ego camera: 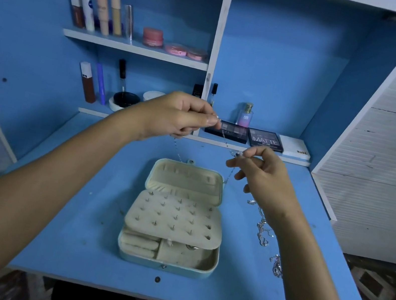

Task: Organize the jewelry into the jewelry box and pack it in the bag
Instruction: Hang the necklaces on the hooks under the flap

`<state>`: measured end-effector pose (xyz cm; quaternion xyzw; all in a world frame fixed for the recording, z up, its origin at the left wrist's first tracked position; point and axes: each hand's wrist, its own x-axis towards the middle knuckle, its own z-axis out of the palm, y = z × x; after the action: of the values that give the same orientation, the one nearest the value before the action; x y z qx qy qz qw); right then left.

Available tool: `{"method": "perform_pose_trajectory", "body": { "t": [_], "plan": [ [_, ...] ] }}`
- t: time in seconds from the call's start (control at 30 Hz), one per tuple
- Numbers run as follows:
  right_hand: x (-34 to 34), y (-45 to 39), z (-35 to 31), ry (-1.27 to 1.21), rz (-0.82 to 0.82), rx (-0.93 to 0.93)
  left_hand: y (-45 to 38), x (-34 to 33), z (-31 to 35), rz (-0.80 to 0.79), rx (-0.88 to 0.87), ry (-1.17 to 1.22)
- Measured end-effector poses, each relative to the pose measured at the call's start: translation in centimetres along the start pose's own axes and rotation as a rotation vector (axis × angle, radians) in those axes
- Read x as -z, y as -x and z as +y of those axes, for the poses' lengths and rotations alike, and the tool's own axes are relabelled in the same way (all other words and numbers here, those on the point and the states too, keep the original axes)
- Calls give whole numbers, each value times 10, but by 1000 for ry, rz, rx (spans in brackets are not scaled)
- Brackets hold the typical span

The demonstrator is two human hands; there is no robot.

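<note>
An open pale-blue jewelry box (207, 271) with a cream lining lies in the middle of the blue desk. Its earring panel (175, 218) holds several studs, and a ring sits in a front compartment. Above the box, my left hand (176, 117) pinches one end of a thin silver necklace chain (225, 137). My right hand (264, 178) pinches the same chain near its pendant, with loose ends dangling from both hands. More silver chains (265, 232) lie on the desk to the right of the box, partly hidden by my right wrist. No bag is in view.
The blue desk (73, 220) ends at a front edge near me. Behind my hands, eyeshadow palettes (266, 139), a perfume bottle (245, 116) and cosmetics stand on a low shelf. An upper shelf (135, 47) carries tubes and pink jars. A white slatted panel stands at right.
</note>
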<state>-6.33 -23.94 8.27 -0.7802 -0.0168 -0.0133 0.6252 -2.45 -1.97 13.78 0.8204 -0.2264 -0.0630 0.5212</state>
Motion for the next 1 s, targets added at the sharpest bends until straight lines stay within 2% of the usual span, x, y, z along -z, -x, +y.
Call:
{"method": "perform_pose_trajectory", "body": {
  "t": [0.17,0.4,0.5,0.8,1.0],
  "plan": [
    [-16,-3,9,203,-93,3,2,2,3,-64,88,-143],
    [-37,-5,-7,81,-129,174,3,-3,0,-104,123,-212],
    [-40,-7,-11,129,-110,188,6,2,0,-122,131,-206],
    [-29,-11,8,53,3,127,29,27,-18,-124,182,-96],
    [-25,-12,20,159,-22,54,33,33,-25,-78,123,-4]
  ]
}}
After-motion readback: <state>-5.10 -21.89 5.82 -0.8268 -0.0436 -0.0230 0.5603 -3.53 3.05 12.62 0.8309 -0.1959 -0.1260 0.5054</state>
